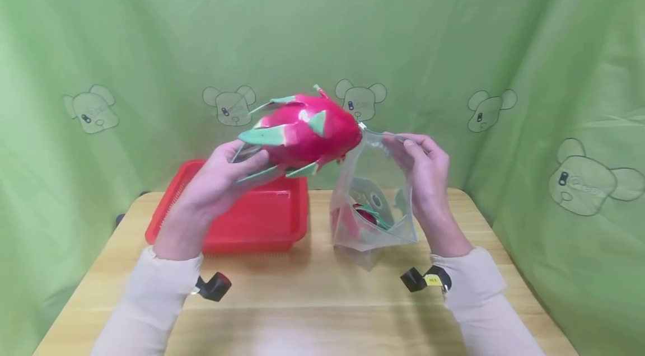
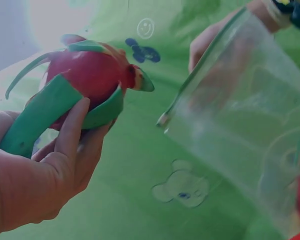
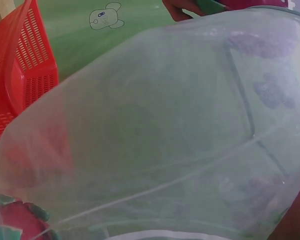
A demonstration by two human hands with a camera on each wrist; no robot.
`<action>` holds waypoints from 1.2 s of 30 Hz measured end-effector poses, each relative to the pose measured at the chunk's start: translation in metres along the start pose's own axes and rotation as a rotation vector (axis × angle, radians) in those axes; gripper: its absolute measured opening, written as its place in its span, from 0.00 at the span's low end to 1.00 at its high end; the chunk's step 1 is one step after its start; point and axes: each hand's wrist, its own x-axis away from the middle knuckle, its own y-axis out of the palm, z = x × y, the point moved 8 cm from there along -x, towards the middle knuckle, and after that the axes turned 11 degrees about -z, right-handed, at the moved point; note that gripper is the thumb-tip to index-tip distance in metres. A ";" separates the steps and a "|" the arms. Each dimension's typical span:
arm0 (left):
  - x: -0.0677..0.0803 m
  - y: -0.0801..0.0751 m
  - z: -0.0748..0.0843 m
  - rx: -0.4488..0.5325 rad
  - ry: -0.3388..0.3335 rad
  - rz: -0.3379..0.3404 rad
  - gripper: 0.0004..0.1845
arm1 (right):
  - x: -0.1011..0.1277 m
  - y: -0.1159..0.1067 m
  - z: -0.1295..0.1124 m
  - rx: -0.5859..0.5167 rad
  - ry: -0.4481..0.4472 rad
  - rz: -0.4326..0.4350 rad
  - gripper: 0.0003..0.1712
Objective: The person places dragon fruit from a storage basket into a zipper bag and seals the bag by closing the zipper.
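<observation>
A pink dragon fruit (image 1: 312, 132) with green scales lies tilted in my left hand (image 1: 216, 177), raised above the table. Thumb and fingers grip it near its leafy end, as the left wrist view shows the dragon fruit (image 2: 90, 75) from the side. With my right hand (image 1: 428, 171) I pinch the top edge of a translucent zip bag (image 1: 375, 241), whose mouth gapes toward me. The held fruit's far end is beside the bag's zip slider (image 1: 362, 127). Inside, low in the bag, sits another dragon fruit (image 1: 365, 213), partly hidden by the cloudy plastic.
A red plastic basket (image 1: 252, 221) with perforated sides stands on the wooden table (image 1: 302, 311), left of the bag and behind my left forearm. Green curtains (image 1: 282, 26) printed with bear heads hang close around the back and sides.
</observation>
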 end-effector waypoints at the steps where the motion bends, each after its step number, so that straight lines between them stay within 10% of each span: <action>1: -0.002 0.002 -0.002 0.016 -0.011 -0.005 0.23 | 0.000 0.000 0.000 -0.009 0.000 0.001 0.09; 8: -0.013 0.011 -0.016 0.106 -0.042 -0.038 0.26 | 0.001 0.000 0.002 -0.012 0.022 0.000 0.10; 20: -0.018 0.015 -0.053 0.191 -0.228 0.198 0.15 | 0.005 -0.001 0.010 0.114 0.098 0.073 0.10; 36: -0.028 0.022 -0.051 0.216 -0.210 0.231 0.18 | 0.004 -0.003 0.008 0.063 0.080 0.091 0.10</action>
